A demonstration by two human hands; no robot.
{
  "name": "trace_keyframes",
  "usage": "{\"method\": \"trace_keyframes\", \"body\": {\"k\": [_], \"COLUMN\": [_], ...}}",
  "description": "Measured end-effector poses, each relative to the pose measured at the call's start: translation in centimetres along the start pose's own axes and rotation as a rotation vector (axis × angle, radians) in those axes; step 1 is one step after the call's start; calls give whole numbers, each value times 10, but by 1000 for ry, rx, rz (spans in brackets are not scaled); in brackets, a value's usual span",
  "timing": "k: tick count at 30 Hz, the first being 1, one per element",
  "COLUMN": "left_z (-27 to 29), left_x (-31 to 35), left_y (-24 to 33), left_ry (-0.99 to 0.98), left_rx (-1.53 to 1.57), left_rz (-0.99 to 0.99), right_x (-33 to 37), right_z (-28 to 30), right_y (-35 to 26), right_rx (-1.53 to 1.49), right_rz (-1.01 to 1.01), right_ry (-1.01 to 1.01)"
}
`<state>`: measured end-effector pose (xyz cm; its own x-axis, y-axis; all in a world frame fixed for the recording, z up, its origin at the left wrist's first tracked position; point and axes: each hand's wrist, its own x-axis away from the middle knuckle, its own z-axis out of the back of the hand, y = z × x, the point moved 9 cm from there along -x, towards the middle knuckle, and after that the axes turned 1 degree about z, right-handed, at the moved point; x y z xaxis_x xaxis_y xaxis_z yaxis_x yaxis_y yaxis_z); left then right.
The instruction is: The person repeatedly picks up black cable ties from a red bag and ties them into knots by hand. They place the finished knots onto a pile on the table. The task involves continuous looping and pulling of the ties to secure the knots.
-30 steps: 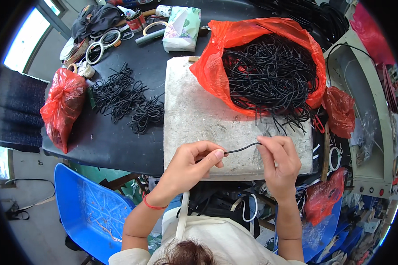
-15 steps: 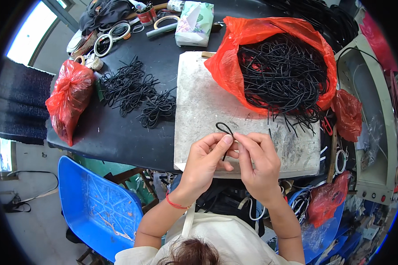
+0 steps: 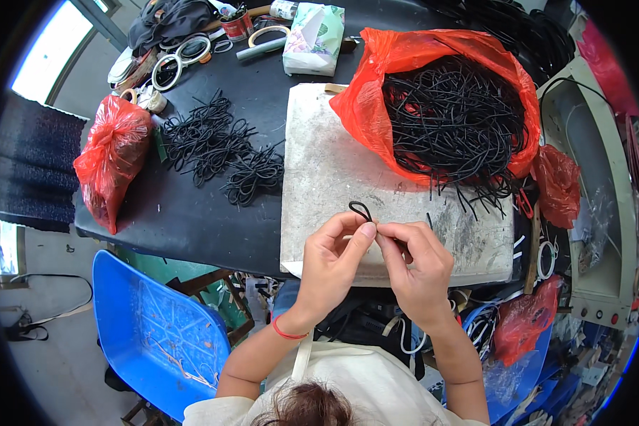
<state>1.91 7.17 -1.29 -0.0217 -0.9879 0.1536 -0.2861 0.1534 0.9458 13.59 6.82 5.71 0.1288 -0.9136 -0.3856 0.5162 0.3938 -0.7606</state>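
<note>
A black cord [image 3: 360, 209] is bent into a small loop that sticks up above my fingertips. My left hand [image 3: 337, 259] pinches it between thumb and forefinger. Against it, tip to tip, my right hand [image 3: 415, 270] closes thumb and forefinger on the same cord, by the base of the loop; the cord's lower part is hidden behind the fingers. Both hands are over the near edge of a pale, stained board [image 3: 319, 170]. Farther off on that board, an open red plastic bag [image 3: 355, 106] is heaped with loose black cords [image 3: 454, 113].
Piles of looped black cords [image 3: 206, 142] lie on the black tabletop [image 3: 241, 238] at left, beside a tied red bag [image 3: 113, 156]. At the back are a tissue pack [image 3: 312, 42] and tape rolls [image 3: 167, 73]. A blue tub [image 3: 156, 319] stands below left; a grey machine housing [image 3: 596, 199] is at right.
The cord loop has sunk lower and looks smaller above my fingers. My right fingers have curled in closer to the left thumb, and the cord end that showed below is now hidden.
</note>
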Motion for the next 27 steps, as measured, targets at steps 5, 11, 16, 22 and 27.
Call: {"method": "trace_keyframes", "body": {"k": [5, 11, 16, 22, 27], "left_z": [13, 6, -1, 0, 15], "left_x": [-11, -5, 2, 5, 2], "left_y": [1, -11, -7, -7, -9], "left_ry": [72, -163, -195, -164, -88], "left_rx": [395, 215, 199, 167, -75], "left_rz": [164, 320, 371, 356, 241], "right_x": [5, -3, -3, -1, -1], "right_z": [8, 4, -1, -3, 1], "right_y": [6, -14, -10, -9, -1], "right_rx": [47, 193, 186, 143, 148], "right_rz": [21, 239, 260, 243, 161], "right_ry": [-19, 9, 6, -8, -96]}}
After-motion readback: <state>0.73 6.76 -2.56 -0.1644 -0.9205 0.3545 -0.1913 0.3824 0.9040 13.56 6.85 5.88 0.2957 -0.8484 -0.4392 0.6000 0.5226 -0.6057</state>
